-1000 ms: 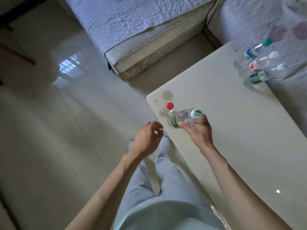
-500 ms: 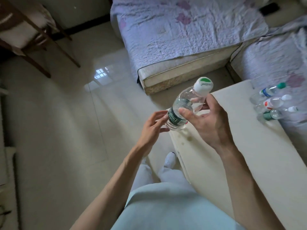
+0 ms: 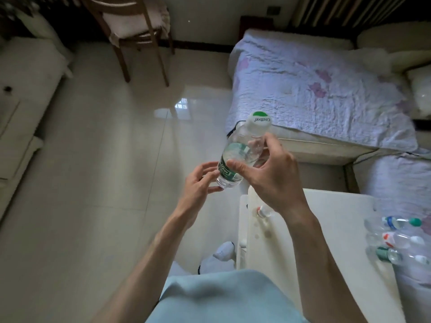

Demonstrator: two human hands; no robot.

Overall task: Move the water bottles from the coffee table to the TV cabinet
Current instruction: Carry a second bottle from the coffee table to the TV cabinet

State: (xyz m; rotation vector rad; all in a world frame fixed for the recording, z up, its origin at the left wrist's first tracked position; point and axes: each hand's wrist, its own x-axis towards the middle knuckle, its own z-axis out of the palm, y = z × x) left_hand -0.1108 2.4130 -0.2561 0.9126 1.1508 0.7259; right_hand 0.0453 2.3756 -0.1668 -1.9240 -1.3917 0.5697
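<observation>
Up over the shiny floor (image 3: 98,173), the right hand (image 3: 271,177) holds a water bottle (image 3: 242,151) in the air. Its fingers (image 3: 235,164) are curled around the middle of the bottle, and the white and green cap (image 3: 259,121) tips up and away. The left hand (image 3: 198,184) is at the bottom end of the bottle. Its fingers are spread open and the tips just touch the bottle.

Below the right arm sits the pale worktop (image 3: 326,229). One small bottle with a red cap (image 3: 262,212) stands near its corner, partly hidden by the wrist. Three more bottles (image 3: 396,238) lie on their sides at the far right edge. A sofa with a purple cover (image 3: 314,94) is behind the bottle, and a wooden chair (image 3: 137,31) stands further back. A low white cabinet (image 3: 25,89) runs along the left side.

Half a second ago the view looked lower. Now more of the room shows, and the left hand has closed in on the bottle's bottom end.
</observation>
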